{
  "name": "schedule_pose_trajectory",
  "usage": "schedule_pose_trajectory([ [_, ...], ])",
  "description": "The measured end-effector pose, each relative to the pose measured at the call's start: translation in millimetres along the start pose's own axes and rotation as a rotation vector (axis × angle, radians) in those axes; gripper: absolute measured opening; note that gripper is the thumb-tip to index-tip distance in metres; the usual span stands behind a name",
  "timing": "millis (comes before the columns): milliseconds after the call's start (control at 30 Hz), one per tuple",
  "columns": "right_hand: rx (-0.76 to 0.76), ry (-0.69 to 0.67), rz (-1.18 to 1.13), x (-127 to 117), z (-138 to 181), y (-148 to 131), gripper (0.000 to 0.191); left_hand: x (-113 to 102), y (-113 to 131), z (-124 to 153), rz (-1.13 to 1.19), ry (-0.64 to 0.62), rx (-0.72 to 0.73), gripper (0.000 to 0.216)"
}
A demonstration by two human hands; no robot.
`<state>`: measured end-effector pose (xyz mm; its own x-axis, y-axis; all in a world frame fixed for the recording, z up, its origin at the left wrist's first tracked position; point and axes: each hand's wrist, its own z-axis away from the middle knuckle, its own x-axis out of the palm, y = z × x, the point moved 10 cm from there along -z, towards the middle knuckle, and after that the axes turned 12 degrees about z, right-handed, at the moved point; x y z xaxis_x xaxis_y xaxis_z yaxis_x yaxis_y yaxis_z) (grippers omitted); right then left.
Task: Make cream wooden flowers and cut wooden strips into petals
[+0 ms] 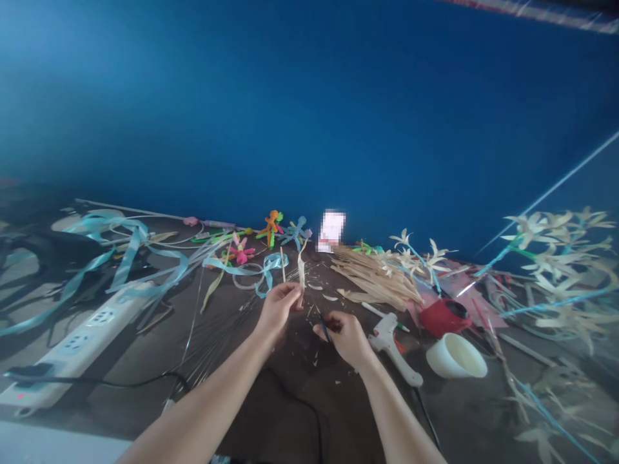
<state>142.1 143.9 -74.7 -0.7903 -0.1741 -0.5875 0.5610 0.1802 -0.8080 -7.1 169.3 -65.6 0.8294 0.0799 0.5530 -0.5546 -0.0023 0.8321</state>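
Note:
My left hand is closed, its thumb and fingers pinching a pale dried-leaf strip that stands upright above them. To its right and slightly nearer me, my right hand is closed round a slim tool with a dark handle. A thin point reaches from the tool toward the strip, apart from it; the exact kind of tool cannot be made out. Small pale scraps lie on the dark tabletop under and around both hands.
A pile of dried-leaf strips, a white glue gun, a white cup and a red round object sit on the right, with pale leaf flowers beyond. Blue ribbon, thin wires and a power strip occupy the left.

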Motion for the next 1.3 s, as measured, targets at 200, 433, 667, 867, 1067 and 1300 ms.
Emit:
schedule_pose_trajectory([
  [200,0.005,0.010,0.025,-0.1,0.7,-1.3,0.025,1.3,-1.0,0.8,0.021,-0.002,0.009,0.017],
  [433,0.023,-0.019,-0.038,1.5,1.2,-2.2,0.027,2.8,-5.4,0.0,0.053,-0.026,-0.007,0.016],
  [667,0.028,-0.027,-0.065,4.0,0.8,0.9,0.029,1.3,-7.0,1.2,0.057,0.002,-0.043,0.019],
  [867,0.023,-0.026,-0.028,5.1,1.3,3.8,0.028,-3.1,-7.3,0.2,0.052,0.026,-0.044,0.020],
  [1067,0.023,-0.039,-0.001,4.6,2.2,3.6,0.028,-3.0,-9.3,-0.3,0.072,0.022,-0.058,0.020],
  [1300,0.033,-0.063,-0.075,7.4,2.0,0.6,0.029,-0.2,-9.6,0.7,0.099,-0.003,-0.057,0.017],
])
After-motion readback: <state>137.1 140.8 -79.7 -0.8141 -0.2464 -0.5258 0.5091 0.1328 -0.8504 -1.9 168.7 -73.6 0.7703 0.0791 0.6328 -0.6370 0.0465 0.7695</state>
